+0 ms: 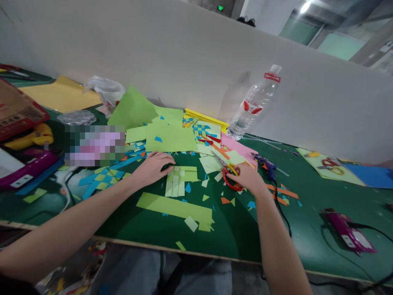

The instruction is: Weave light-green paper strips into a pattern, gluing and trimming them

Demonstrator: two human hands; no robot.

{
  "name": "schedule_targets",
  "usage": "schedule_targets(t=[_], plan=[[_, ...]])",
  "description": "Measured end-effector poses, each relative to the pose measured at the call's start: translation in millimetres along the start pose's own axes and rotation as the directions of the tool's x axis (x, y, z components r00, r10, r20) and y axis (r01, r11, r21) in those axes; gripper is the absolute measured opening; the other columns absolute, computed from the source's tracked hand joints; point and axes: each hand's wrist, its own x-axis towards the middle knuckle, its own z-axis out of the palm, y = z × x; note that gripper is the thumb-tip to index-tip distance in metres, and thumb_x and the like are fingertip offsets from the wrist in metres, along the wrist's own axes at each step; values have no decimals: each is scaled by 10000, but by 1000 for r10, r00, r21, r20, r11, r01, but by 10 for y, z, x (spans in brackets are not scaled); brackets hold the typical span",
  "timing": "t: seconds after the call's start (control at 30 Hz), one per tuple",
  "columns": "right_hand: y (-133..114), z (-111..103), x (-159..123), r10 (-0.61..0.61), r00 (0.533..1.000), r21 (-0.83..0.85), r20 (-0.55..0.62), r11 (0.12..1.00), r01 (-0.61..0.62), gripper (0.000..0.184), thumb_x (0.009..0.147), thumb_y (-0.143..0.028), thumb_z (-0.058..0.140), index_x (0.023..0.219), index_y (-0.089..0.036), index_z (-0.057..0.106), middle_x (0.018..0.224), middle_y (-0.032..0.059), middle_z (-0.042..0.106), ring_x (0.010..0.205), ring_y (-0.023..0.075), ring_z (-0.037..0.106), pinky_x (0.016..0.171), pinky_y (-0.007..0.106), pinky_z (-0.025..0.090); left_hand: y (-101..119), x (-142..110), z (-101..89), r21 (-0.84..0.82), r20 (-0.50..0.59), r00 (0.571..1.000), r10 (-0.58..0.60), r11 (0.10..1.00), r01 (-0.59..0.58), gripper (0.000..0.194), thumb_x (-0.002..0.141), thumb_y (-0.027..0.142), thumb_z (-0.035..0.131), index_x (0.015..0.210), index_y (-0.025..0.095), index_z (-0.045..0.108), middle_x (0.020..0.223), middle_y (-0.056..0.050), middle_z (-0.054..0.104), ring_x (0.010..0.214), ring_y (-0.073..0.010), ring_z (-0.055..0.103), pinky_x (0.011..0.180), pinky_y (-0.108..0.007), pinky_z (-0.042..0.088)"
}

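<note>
On the green tabletop, red-and-yellow-handled metal scissors point away-left, right of woven pale-green paper strips, the right hand nearer, fingers bent over the loops, the left hand half-curled at the strips' corner, both grips unclear.

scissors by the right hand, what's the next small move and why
Perhaps bring the scissors over to the woven strips: the right hand has them, the left hand is at the weave's top edge, and strip ends jut out on the weave's right side.
</note>
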Motion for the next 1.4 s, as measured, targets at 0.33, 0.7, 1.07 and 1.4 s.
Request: schedule_targets(t=[0.33, 0.7, 1.07, 1.4], plan=[[-50, -46, -1, 99, 974, 125, -203, 989, -74, 407, 755, -528, 571, 969, -182, 583, 856, 75, 669, 771, 228, 630, 600, 295, 418, 47, 5, -34, -24, 44, 998, 33, 999, -32, 264, 921, 390, 472, 1014, 231, 662, 1129, -48, 665, 1089, -237, 578, 1000, -445, 326], [-352, -57, -76, -114, 936, 273, -333, 938, 212, 445, 785, -430, 597, 1148, -186, 514, 1153, 132, 630, 1006, 281, 625, 796, 382, 495, 28, 4, -15, -26, 75, 996, 37, 999, -35, 312, 929, 440, 455, 1056, 228, 645, 1157, -66, 648, 1113, -244, 557, 1001, -450, 326], [-545, 80, -134, -356, 924, 182, -141, 908, 378, 378, 847, -403, 527, 1167, -202, 513, 1179, 108, 606, 1057, 267, 600, 862, 407, 493, 10, 2, -6, -30, 78, 996, 44, 999, -41, 286, 923, 426, 468, 1048, 235, 642, 1151, -58, 648, 1113, -242, 557, 992, -446, 324], [-525, 63, -127, -420, 905, 168, -73, 889, 426, 337, 836, -374, 552, 1131, -212, 561, 1171, 87, 627, 1021, 246, 611, 856, 382, 492, 10, 0, -3, -59, 76, 996, 37, 998, -33, 290, 912, 435, 482, 1037, 237, 654, 1157, -51, 643, 1115, -243, 557, 1013, -447, 311]])
